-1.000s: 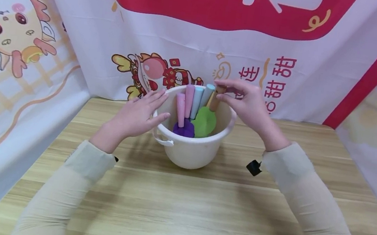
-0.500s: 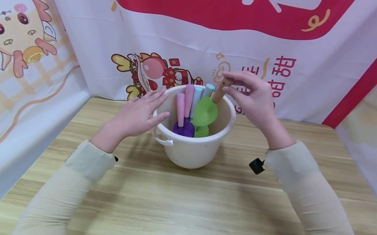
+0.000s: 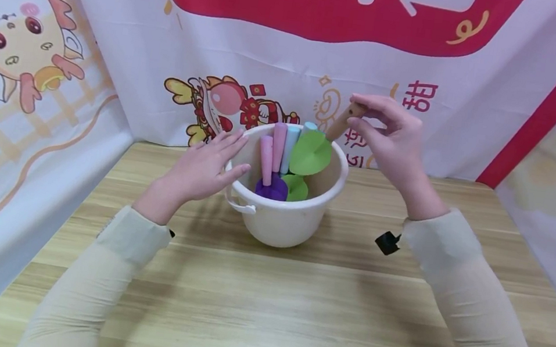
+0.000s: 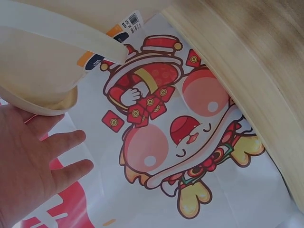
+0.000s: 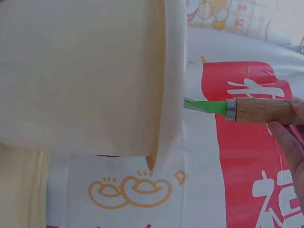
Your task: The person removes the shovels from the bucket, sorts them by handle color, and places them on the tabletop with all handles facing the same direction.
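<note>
A green hand trowel (image 3: 311,153) with a wooden handle is tilted over the white bucket (image 3: 279,223), its blade above the mouth. My right hand (image 3: 394,135) pinches the handle's end between thumb and fingers. The right wrist view shows the wooden handle (image 5: 263,110) and its metal collar outside the rim, with most of the blade hidden by the bucket. My left hand (image 3: 205,165) rests on the bucket's left rim with fingers extended. Pink handles (image 3: 278,147), blue handles (image 3: 289,148), a purple scoop-like head (image 3: 272,187) and another green blade (image 3: 295,187) are inside.
The bucket stands on a wood-grain table (image 3: 260,312). Printed cloth (image 3: 272,55) hangs behind and at both sides. The bucket's bail (image 3: 242,207) hangs at its left front. A small black device (image 3: 387,242) shows by the right cuff.
My right hand has moved up and to the right, lifting the green trowel out from among the other handles. The left hand and the bucket have stayed in place.
</note>
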Action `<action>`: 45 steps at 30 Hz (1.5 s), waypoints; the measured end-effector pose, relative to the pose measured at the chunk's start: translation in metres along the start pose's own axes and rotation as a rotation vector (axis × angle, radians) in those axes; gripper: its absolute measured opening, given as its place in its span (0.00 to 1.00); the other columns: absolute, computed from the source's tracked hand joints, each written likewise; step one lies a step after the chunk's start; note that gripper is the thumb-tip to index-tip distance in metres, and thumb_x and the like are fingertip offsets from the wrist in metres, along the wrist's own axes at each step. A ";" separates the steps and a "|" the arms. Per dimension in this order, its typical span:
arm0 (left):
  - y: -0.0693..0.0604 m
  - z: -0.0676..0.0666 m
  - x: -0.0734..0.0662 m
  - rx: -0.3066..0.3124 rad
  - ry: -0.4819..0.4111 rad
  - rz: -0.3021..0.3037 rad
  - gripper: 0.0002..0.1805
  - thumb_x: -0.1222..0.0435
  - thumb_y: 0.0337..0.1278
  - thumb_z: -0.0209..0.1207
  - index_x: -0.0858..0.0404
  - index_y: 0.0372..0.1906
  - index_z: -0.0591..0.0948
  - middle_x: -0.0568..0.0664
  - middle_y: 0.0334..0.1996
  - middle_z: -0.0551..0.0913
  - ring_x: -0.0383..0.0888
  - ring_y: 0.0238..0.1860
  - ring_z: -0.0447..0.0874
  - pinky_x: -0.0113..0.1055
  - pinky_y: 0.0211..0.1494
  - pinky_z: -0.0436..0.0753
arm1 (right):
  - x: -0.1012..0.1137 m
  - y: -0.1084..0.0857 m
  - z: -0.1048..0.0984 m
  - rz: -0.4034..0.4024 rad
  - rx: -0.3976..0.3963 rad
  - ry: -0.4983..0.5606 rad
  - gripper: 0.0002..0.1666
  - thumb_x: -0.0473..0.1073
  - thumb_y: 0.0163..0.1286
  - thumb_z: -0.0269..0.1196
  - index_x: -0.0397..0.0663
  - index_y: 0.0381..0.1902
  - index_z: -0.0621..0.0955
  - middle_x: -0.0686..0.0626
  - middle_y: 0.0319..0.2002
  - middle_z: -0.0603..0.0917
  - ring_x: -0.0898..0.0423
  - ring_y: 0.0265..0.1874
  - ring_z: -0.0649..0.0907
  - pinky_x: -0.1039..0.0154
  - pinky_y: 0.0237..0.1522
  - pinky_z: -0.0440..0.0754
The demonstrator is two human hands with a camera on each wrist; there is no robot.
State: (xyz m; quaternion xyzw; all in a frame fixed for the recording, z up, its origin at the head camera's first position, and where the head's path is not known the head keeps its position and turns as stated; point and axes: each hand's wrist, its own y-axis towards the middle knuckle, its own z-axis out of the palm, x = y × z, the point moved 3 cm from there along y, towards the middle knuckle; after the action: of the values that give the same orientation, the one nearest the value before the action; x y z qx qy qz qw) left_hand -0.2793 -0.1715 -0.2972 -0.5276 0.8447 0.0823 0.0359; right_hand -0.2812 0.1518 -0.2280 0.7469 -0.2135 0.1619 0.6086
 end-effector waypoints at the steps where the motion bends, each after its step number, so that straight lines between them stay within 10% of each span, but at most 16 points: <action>1: 0.000 0.000 0.000 0.000 0.000 0.000 0.44 0.34 0.75 0.36 0.55 0.83 0.51 0.47 0.83 0.44 0.56 0.82 0.41 0.70 0.75 0.49 | 0.000 0.000 -0.002 -0.009 -0.001 -0.004 0.21 0.18 0.61 0.67 0.25 0.53 0.83 0.45 0.50 0.88 0.56 0.48 0.86 0.64 0.49 0.86; 18: 0.002 0.000 -0.003 0.002 -0.018 -0.001 0.43 0.35 0.76 0.37 0.54 0.84 0.50 0.46 0.83 0.43 0.56 0.82 0.40 0.71 0.75 0.46 | 0.002 -0.003 -0.033 0.027 -0.131 -0.078 0.20 0.24 0.67 0.66 0.32 0.58 0.83 0.43 0.53 0.87 0.54 0.49 0.87 0.67 0.48 0.85; 45: 0.000 0.002 0.001 -0.004 -0.024 -0.008 0.42 0.37 0.77 0.38 0.54 0.84 0.51 0.46 0.83 0.43 0.56 0.82 0.41 0.72 0.74 0.47 | -0.010 -0.004 -0.062 0.278 -0.447 0.278 0.18 0.27 0.68 0.67 0.39 0.55 0.86 0.37 0.54 0.84 0.49 0.53 0.86 0.66 0.48 0.86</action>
State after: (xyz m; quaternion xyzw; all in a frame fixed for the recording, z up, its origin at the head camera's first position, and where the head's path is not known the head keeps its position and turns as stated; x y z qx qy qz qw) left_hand -0.2799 -0.1718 -0.2990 -0.5300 0.8420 0.0903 0.0452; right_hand -0.2864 0.2144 -0.2239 0.5289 -0.2586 0.2932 0.7533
